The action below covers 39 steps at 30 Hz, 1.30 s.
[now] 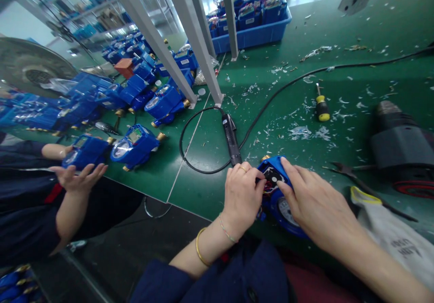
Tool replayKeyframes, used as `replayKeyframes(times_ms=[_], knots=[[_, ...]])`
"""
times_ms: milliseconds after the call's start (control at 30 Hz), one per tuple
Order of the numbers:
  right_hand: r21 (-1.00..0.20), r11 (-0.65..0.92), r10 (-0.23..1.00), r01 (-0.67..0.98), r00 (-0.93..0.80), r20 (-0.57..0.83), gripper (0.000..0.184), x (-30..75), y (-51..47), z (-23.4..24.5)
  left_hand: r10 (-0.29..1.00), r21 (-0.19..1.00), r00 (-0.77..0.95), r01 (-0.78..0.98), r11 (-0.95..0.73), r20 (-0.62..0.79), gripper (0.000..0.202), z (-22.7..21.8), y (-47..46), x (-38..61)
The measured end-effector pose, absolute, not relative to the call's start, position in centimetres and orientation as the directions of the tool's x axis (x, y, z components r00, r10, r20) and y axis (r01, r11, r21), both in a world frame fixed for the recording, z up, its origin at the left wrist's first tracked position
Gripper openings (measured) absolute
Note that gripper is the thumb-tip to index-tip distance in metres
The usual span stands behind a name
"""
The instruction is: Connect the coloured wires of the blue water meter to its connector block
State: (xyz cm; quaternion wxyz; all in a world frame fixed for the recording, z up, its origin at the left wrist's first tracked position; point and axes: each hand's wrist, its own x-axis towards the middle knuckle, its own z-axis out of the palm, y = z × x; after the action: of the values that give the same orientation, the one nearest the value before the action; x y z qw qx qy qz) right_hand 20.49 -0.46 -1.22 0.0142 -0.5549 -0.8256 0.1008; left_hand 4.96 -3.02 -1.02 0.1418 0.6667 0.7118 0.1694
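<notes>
A blue water meter (286,167) lies before me at the table's front edge, its housing open, with a black part (271,176) and thin red and white wires inside. My left hand (242,194) is pinched closed at the housing's left side by the wires; what its fingertips hold is hidden. My right hand (310,199) grips the meter's right side, thumb reaching over the black part and fingers along the blue rim. The meter's round dial (285,209) shows partly beneath this hand. Just beyond my left hand lies a black electric screwdriver (231,135) with a looped cable.
At right lie a yellow-black screwdriver (322,106), pliers (344,169), a heat gun (402,140) and a pale cloth item (396,230). Grey posts (193,40) stand before a blue bin (261,38). On the left a co-worker's hand (79,176) is beside another meter (86,151).
</notes>
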Motion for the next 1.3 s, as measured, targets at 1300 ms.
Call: replayKeyframes(times_ms=[1300], knots=[[0.039,0.478,0.833,0.877,-0.467,0.297,0.049,20.8,-0.6,-1.8,0.965,0.488,-0.257,0.836,0.252,-0.058,0.006,-0.2,-2.7,6.9]])
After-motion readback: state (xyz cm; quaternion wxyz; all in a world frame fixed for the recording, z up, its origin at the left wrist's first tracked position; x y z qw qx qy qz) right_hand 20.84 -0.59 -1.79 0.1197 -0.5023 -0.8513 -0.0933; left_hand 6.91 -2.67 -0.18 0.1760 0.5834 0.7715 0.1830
